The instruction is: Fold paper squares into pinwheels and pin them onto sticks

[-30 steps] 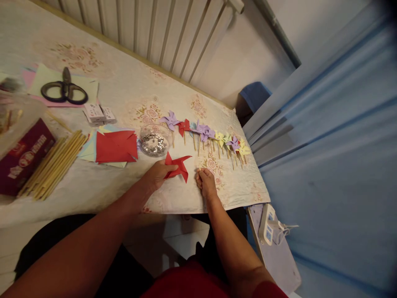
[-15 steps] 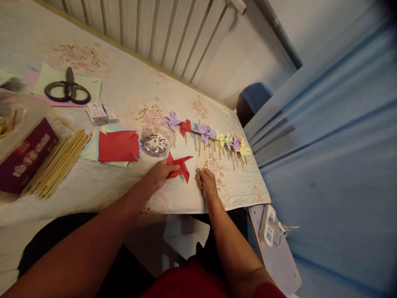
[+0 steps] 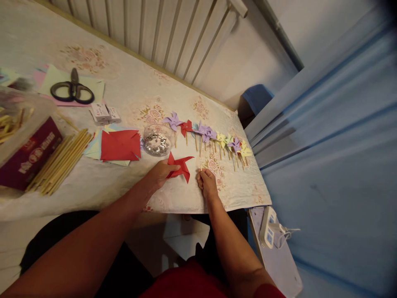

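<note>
My left hand (image 3: 159,174) pinches a folded red paper pinwheel (image 3: 180,166) flat against the table near its front edge. Just to the right, my right hand (image 3: 207,184) grips a thin wooden stick (image 3: 201,168) whose tip pokes up between the fingers. A clear dish of silver pins (image 3: 156,140) sits right behind the red pinwheel. Behind that runs a row of finished pinwheels on sticks (image 3: 214,136), purple, red and yellow.
A stack of cut paper squares with a red one on top (image 3: 120,145) lies left of the dish. Wooden sticks (image 3: 60,162) and a dark red box (image 3: 29,156) are further left. Black scissors (image 3: 72,91) rest on coloured paper. A power strip (image 3: 268,227) sits beside the table.
Both hands stay in place on the pinwheel and the stick. The view has shifted slightly, nothing else has moved.
</note>
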Available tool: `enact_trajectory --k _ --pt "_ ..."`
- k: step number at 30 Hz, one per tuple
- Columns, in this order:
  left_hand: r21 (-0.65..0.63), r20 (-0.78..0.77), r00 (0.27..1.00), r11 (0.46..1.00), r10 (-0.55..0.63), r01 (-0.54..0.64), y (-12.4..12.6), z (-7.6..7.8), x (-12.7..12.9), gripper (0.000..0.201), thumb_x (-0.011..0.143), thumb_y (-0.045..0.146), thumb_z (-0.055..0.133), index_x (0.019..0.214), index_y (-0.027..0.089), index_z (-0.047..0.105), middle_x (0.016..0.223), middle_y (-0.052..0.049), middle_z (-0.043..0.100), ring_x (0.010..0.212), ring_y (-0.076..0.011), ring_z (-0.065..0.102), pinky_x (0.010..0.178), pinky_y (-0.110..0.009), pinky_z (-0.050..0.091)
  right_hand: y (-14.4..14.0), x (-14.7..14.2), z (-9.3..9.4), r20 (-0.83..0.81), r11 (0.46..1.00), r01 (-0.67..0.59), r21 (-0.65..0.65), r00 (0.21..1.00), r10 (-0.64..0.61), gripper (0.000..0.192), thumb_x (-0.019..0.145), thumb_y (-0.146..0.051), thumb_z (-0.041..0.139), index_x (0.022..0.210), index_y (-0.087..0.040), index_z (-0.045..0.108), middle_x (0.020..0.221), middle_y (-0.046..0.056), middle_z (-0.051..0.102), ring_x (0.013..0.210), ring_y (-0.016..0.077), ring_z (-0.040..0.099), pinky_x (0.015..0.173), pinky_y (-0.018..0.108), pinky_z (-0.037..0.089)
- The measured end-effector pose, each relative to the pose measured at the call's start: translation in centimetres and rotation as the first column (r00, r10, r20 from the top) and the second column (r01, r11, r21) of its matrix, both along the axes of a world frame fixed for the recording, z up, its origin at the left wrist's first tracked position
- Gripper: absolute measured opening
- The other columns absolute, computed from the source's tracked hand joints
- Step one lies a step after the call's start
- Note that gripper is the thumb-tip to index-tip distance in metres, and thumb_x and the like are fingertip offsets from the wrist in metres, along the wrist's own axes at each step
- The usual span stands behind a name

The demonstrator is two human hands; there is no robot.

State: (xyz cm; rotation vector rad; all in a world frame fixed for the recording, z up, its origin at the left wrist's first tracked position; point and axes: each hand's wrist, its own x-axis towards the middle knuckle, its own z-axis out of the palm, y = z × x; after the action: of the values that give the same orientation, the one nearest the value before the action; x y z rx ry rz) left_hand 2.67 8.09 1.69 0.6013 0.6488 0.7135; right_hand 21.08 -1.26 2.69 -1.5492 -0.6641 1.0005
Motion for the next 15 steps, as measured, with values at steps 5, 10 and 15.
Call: enact_trajectory --k 5,10,15 --pt "0.011 -0.015 1.000 1.000 -0.021 0.022 -0.6 0.7 -0.2 0.021 0.063 0.012 0.080 0.084 0.012 0.077 0.086 -0.011 0.078 0.069 -0.0178 0.066 0.068 -0.030 0.053 0.0 0.1 -0.1 -0.003 1.000 -0.017 0.019 1.000 0.017 0.021 0.073 -0.036 0.066 0.085 -0.022 0.056 0.054 -0.009 0.050 0.038 0.0045 0.024 0.037 0.021 0.011" --pt "0.037 0.080 0.995 0.998 -0.055 0.053 -1.4 0.2 -0.9 0.027 0.062 0.015 0.085 0.087 0.011 0.077 0.086 -0.011 0.078 0.071 -0.0177 0.067 0.069 -0.029 0.055 0.1 0.3 -0.5 -0.002 0.999 -0.042 0.011 0.999 0.042 0.020 0.073 -0.036 0.063 0.085 -0.022 0.056 0.054 -0.010 0.050 0.038 0.0050 0.024 0.036 0.021 0.013" --pt "0.005 0.122 0.993 1.000 0.000 -0.001 -2.2 -0.3 -2.0 0.029 0.063 0.011 0.086 0.090 0.013 0.076 0.087 -0.009 0.078 0.071 -0.0143 0.067 0.068 -0.024 0.056 0.4 0.5 -1.0 -0.004 0.998 -0.063 0.011 0.998 0.063 0.022 0.073 -0.040 0.064 0.083 -0.023 0.056 0.053 -0.010 0.050 0.037 0.0054 0.024 0.036 0.021 0.015"
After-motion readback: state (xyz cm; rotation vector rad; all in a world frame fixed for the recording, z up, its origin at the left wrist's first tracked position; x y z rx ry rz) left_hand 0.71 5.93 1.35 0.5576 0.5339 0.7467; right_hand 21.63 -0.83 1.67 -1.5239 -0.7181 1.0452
